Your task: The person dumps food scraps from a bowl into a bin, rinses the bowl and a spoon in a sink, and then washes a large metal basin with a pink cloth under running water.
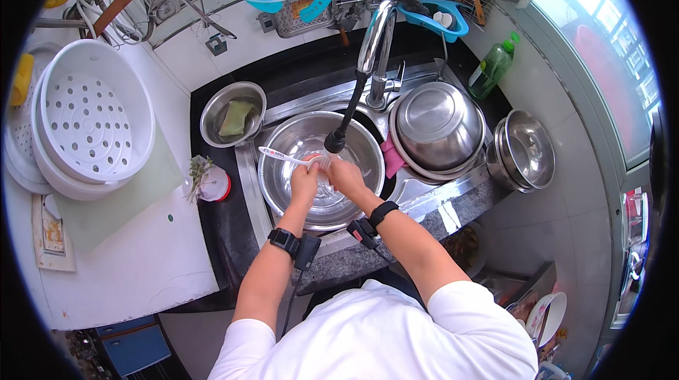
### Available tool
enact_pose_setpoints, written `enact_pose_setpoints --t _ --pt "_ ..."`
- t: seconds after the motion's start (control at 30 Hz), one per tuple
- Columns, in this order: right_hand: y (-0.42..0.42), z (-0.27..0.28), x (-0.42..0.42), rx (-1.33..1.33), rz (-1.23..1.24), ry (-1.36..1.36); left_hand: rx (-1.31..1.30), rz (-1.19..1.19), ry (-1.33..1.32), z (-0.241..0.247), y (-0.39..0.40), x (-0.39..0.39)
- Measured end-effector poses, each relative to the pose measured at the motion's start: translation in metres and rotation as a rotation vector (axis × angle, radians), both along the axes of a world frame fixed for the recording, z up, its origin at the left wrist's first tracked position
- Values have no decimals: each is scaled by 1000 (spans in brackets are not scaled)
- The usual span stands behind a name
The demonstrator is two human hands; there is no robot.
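A white spoon, marked with red and dark print, points its handle to the left above the steel basin. My left hand grips it near the bowl end, thumb on top. Close against that end, my right hand has its fingers curled around it, partly hiding the spoon's bowl. Both hands are directly beneath the black nozzle of the chrome faucet, where water seems to run over them. Some water lies in the basin, which sits in the sink.
Left of the basin are a steel bowl with a green sponge and a red-rimmed jar. An upturned steel bowl, a pink cloth, stacked bowls and a green soap bottle stand right. White colanders occupy the left counter.
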State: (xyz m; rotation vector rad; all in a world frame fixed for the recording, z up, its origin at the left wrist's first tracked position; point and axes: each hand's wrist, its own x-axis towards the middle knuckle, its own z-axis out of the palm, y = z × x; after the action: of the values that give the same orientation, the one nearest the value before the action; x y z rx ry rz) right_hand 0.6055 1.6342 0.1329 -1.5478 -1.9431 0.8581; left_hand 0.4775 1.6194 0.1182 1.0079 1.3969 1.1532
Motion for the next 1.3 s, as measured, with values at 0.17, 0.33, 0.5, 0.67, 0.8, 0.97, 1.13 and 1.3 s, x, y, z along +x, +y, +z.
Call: enact_pose_setpoints --t 0.17,0.33,0.5,0.67,0.8,0.97,1.13,1.3 --pt "4 2 7 256 18 -220 -117 16 -134 12 1 4" --pt "-12 16 4 218 -179 -58 -194 -31 13 25 -10 22" --pt "-2 7 43 -234 76 88 -241 -121 -240 7 -8 21" --pt "-2 15 78 434 124 -198 -276 -34 -468 4 -8 25" --pt "9 68 120 800 -144 -382 -324 2 -491 8 -10 20" --pt "29 55 214 664 -537 -752 -374 -56 -458 -3 -12 13" --pt "27 46 253 535 -677 -580 -376 -44 -431 5 -15 19" --pt "31 37 290 707 -620 -330 -368 -29 -465 1 -16 20"
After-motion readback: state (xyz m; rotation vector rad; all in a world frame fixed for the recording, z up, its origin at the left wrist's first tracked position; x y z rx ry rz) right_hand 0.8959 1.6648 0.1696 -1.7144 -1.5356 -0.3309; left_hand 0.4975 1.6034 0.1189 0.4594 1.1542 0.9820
